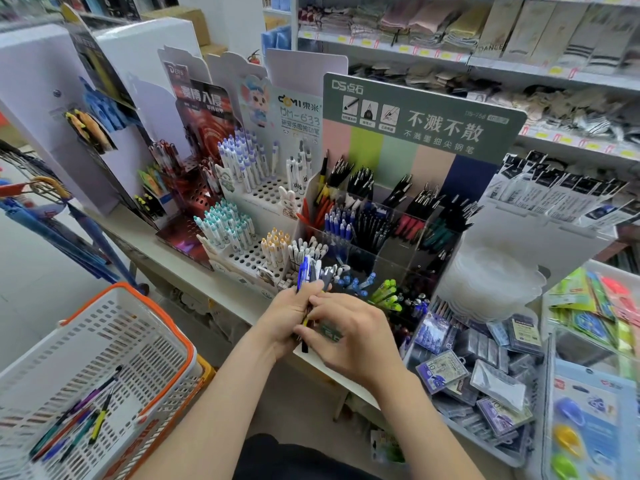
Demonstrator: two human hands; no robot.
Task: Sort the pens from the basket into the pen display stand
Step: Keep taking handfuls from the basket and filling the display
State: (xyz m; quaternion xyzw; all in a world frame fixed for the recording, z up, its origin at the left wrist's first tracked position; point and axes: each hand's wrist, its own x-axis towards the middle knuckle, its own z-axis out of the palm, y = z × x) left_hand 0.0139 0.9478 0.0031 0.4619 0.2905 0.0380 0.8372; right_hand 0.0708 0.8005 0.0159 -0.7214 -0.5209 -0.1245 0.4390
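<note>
Shop shelves (pixel 415 51) fill the back, behind a table (pixel 166 233). Both hands are together at its edge: the left hand (pixel 292 308) grips a bunch of pens (pixel 306 273) upright and the right hand (pixel 348 337) pinches it, likely picking one. Fingers hide which. More pens (pixel 81 419) lie in the basket (pixel 104 327); the pen stand (pixel 426 123) is just behind.

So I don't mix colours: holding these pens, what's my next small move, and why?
Probably pinch the blue pen with your right hand and slot it among the stand's blue pens; it sticks out of the bundle your left hand grips.
</note>
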